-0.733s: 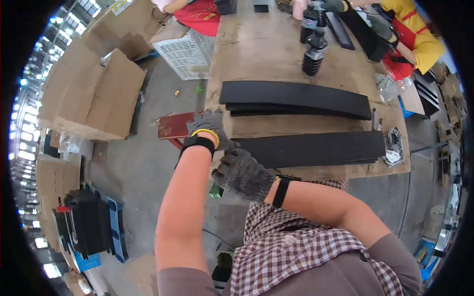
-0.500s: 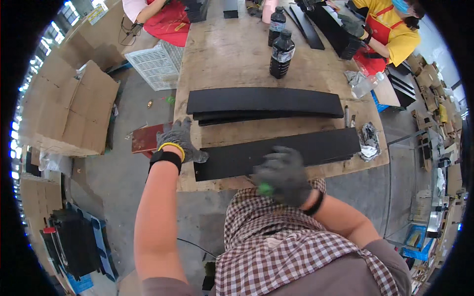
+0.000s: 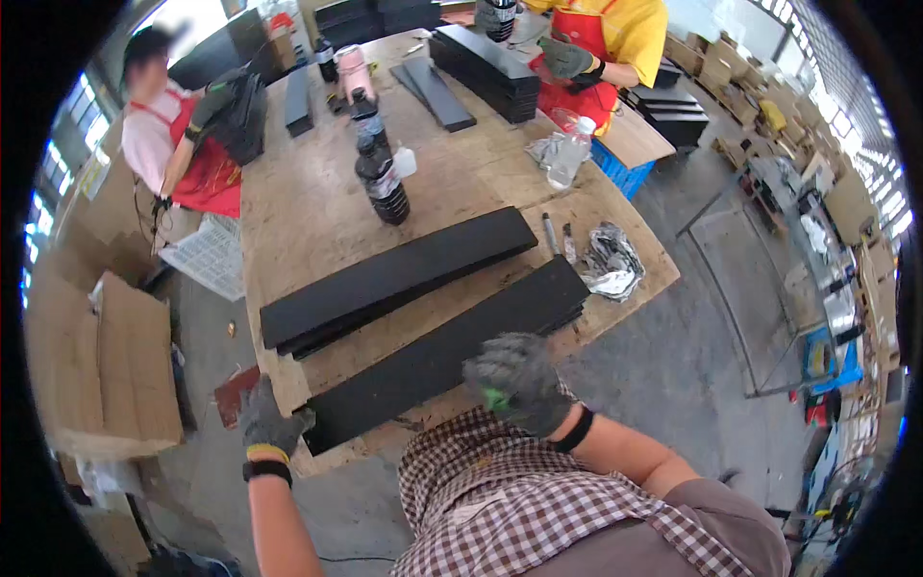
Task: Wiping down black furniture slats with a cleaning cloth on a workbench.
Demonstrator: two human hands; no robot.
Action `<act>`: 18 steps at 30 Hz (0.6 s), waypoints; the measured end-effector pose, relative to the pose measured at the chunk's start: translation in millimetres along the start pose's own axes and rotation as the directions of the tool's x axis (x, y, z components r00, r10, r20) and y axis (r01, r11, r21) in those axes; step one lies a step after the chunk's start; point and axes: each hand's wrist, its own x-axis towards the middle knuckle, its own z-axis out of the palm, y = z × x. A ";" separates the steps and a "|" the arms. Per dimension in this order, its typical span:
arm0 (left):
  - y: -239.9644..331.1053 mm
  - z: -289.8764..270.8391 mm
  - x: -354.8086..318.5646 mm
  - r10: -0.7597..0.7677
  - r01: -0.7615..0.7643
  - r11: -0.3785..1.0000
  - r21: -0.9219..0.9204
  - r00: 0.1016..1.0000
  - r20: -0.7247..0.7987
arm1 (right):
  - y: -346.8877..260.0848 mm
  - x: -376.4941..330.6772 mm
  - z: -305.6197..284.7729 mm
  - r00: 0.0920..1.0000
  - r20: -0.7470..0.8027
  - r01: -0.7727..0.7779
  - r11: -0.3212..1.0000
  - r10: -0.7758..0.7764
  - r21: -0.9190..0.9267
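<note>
In the head view a long black panel (image 3: 447, 351) lies slantwise along the near edge of the wooden table (image 3: 308, 212), with a second black panel (image 3: 394, 279) just beyond it and two dark bottles (image 3: 383, 183) farther back. The gloved left hand (image 3: 267, 418) touches the near panel's left end, fingers loosely curled. The gloved right hand (image 3: 519, 380), blurred, rests over its near edge; its grip cannot be told.

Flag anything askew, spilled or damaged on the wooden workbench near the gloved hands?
Nothing spilled or visibly broken. The near long black flat panel lies at the wooden workbench front edge, left end by the left hand at the corner, right hand by its near edge. Crumpled silver foil sits loose beside its right end. The second black panel lies roughly parallel.
</note>
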 end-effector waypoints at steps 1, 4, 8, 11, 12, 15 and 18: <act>-12.2 15.4 -10.7 -0.039 0.037 0.998 -0.053 0.999 -0.028 | -11.8 8.1 10.8 1.000 -0.004 0.017 0.999 -0.017 0.044; -33.3 45.9 -33.6 -0.170 0.160 0.971 -0.176 0.985 -0.041 | -13.0 0.0 25.8 0.998 -0.060 -0.006 0.996 0.011 0.085; 1.0 47.5 -29.3 -0.194 0.191 0.965 -0.177 0.981 0.002 | 11.1 -7.2 13.0 0.997 -0.058 0.048 0.998 -0.050 -0.033; 31.0 59.2 -25.5 -0.137 0.145 0.989 0.039 0.978 -0.158 | -9.5 6.4 9.8 0.993 0.106 0.046 0.998 -0.051 0.049; 53.0 50.2 -24.5 -0.111 0.124 0.989 0.076 0.981 -0.159 | -18.2 10.6 16.3 0.989 0.107 0.091 0.993 -0.098 0.071; 96.7 41.9 -15.1 -0.046 0.050 0.993 0.104 0.998 -0.043 | -48.1 25.3 58.6 0.972 0.118 0.190 0.976 -0.202 0.108; 115.6 39.1 -12.6 -0.015 0.009 0.994 0.110 0.999 0.050 | -46.9 28.0 64.6 0.971 0.130 0.191 0.978 -0.200 0.084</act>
